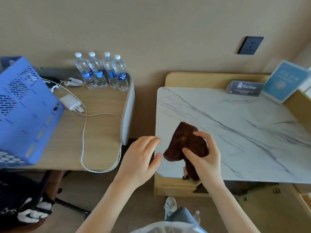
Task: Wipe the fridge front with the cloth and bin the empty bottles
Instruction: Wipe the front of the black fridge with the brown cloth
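Head view: right hand [204, 158] gripping brown cloth [186, 143] over marble top [235, 125], left hand [139, 158] open, empty

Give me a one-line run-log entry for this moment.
right hand: gripping brown cloth over marble top | left hand: open, empty | four bottles: upright on wooden desk, untouched

Bare marble top [235, 132] beyond cloth [186, 142]

Right hand [204, 154] curled in a grip (fingers bent), left hand [140, 158] spread loose.
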Demonstrator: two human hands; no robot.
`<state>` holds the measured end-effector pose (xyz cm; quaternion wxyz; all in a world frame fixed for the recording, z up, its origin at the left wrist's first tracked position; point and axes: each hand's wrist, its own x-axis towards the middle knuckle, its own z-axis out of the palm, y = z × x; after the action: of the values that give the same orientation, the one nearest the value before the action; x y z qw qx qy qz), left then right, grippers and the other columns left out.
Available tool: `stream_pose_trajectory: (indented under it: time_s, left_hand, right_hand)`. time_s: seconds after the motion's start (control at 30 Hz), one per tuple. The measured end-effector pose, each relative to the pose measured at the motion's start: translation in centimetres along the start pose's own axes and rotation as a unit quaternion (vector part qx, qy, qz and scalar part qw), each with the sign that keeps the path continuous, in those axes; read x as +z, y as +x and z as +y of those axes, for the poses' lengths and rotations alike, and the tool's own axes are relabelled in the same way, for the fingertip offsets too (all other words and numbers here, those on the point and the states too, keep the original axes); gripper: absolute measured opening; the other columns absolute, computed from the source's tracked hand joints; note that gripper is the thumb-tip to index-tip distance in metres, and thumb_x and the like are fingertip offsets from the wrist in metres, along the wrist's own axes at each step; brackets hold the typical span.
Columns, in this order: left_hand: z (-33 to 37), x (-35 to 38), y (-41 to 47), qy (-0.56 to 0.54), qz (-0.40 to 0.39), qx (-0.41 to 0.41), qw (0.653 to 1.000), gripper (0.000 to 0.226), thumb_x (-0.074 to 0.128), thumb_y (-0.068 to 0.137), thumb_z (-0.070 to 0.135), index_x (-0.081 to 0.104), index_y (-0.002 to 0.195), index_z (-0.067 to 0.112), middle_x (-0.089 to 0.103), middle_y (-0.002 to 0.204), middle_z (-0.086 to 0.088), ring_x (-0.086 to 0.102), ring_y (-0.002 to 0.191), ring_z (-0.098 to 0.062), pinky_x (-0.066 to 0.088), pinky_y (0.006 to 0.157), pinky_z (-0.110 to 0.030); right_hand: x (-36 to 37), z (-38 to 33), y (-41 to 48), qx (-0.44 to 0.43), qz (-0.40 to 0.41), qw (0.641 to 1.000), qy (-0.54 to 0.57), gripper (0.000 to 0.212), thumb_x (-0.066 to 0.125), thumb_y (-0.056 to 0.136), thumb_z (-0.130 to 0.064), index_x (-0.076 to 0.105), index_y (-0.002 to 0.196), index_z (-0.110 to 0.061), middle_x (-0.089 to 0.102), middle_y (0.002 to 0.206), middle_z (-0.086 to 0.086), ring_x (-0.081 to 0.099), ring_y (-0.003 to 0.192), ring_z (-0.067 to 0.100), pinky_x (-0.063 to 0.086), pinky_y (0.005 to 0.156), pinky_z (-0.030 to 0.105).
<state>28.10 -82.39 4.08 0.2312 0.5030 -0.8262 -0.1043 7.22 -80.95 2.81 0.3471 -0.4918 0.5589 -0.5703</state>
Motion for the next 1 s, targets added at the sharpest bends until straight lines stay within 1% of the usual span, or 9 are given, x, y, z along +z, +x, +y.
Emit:
stream_pose_trajectory:
  time_s: [0.17, 0.33, 0.43, 0.5, 0.67, 0.73, 0.83, 0.93, 1.0]
  left_hand:
    - [-0.7, -1.3, -9.8, -0.005, -0.043, 0.013, 0.999, 0.045, 0.043, 0.094, 0.037, 0.061, 0.129, 0.014, 0.062, 0.128, 0.002, 0.056, 0.121, -0.015, 0.045, 0.101, -0.028]
    - [-0.1, -2.3, -16.9, 0.012, -0.07, 0.037, 0.997, 0.051, 0.043, 0.093, 0.04, 0.057, 0.136, 0.017, 0.059, 0.136, 0.001, 0.052, 0.129, -0.019, 0.037, 0.107, -0.03]
    - [1.1, -2.9, -19.0, 0.013, -0.075, 0.07, 0.995, 0.05, 0.045, 0.093, 0.041, 0.056, 0.137, 0.019, 0.058, 0.137, 0.003, 0.05, 0.131, -0.017, 0.033, 0.107, -0.026]
    - [2.1, -3.3, -19.6, 0.015, -0.071, 0.095, 0.993, 0.05, 0.046, 0.092, 0.041, 0.057, 0.136, 0.019, 0.059, 0.136, 0.004, 0.051, 0.13, -0.017, 0.032, 0.107, -0.025]
    - [5.2, -3.7, -20.7, -0.008, -0.062, 0.127, 0.99, 0.051, 0.042, 0.094, 0.045, 0.056, 0.137, 0.022, 0.057, 0.139, 0.005, 0.049, 0.132, -0.015, 0.031, 0.107, -0.026]
    - [6.8, -3.3, -21.4, -0.015, -0.069, 0.145, 0.987, 0.052, 0.041, 0.094, 0.046, 0.056, 0.137, 0.022, 0.056, 0.139, 0.005, 0.048, 0.133, -0.015, 0.033, 0.107, -0.027]
    - [9.7, -1.9, -22.8, -0.023, -0.091, 0.175, 0.98, 0.052, 0.04, 0.094, 0.046, 0.056, 0.137, 0.021, 0.057, 0.139, 0.005, 0.049, 0.132, -0.015, 0.038, 0.106, -0.028]
    - [13.3, 0.1, -25.1, -0.031, -0.118, 0.2, 0.972, 0.05, 0.045, 0.094, 0.044, 0.057, 0.136, 0.021, 0.058, 0.137, 0.005, 0.05, 0.131, -0.015, 0.039, 0.104, -0.026]
    - [16.3, 1.3, -26.9, -0.036, -0.13, 0.222, 0.966, 0.049, 0.046, 0.094, 0.042, 0.057, 0.136, 0.02, 0.058, 0.137, 0.004, 0.05, 0.13, -0.014, 0.037, 0.104, -0.024]
  right_hand:
    - [1.6, 0.4, -10.9, 0.062, 0.047, 0.997, -0.01, 0.055, 0.083, 0.074, -0.003, 0.062, 0.112, -0.036, 0.069, 0.096, -0.016, 0.07, 0.091, 0.008, 0.059, 0.069, 0.021]
    - [1.8, -0.8, -19.6, 0.093, 0.088, 0.991, -0.025, 0.054, 0.083, 0.073, -0.002, 0.065, 0.109, -0.038, 0.069, 0.098, -0.014, 0.07, 0.093, 0.01, 0.062, 0.079, 0.039]
    - [0.9, -2.0, -23.1, 0.087, 0.115, 0.989, -0.023, 0.056, 0.083, 0.073, -0.003, 0.064, 0.114, -0.036, 0.07, 0.099, -0.01, 0.071, 0.093, 0.015, 0.063, 0.076, 0.044]
    - [-0.2, -2.8, -24.9, 0.077, 0.134, 0.988, -0.027, 0.056, 0.083, 0.073, -0.003, 0.064, 0.115, -0.035, 0.071, 0.098, -0.009, 0.071, 0.092, 0.015, 0.063, 0.077, 0.042]
    - [-3.7, -4.1, -28.7, 0.059, 0.182, 0.981, -0.03, 0.055, 0.083, 0.074, -0.004, 0.064, 0.114, -0.037, 0.07, 0.098, -0.013, 0.069, 0.094, 0.011, 0.061, 0.074, 0.028]
    - [-5.4, -4.3, -30.7, 0.055, 0.207, 0.976, -0.033, 0.055, 0.083, 0.075, -0.004, 0.063, 0.114, -0.037, 0.068, 0.1, -0.013, 0.068, 0.096, 0.011, 0.062, 0.075, 0.03]
    - [-8.3, -4.2, -34.4, 0.06, 0.247, 0.966, -0.044, 0.056, 0.082, 0.075, -0.002, 0.063, 0.116, -0.035, 0.067, 0.103, -0.012, 0.066, 0.1, 0.013, 0.062, 0.081, 0.041]
    - [-11.6, -4.3, -39.2, 0.075, 0.279, 0.956, -0.054, 0.057, 0.083, 0.074, 0.0, 0.063, 0.112, -0.037, 0.065, 0.103, -0.017, 0.064, 0.102, 0.008, 0.061, 0.084, 0.043]
    - [-14.0, -4.5, -42.9, 0.093, 0.298, 0.949, -0.055, 0.057, 0.083, 0.074, 0.001, 0.063, 0.11, -0.038, 0.064, 0.101, -0.019, 0.063, 0.099, 0.005, 0.062, 0.082, 0.044]
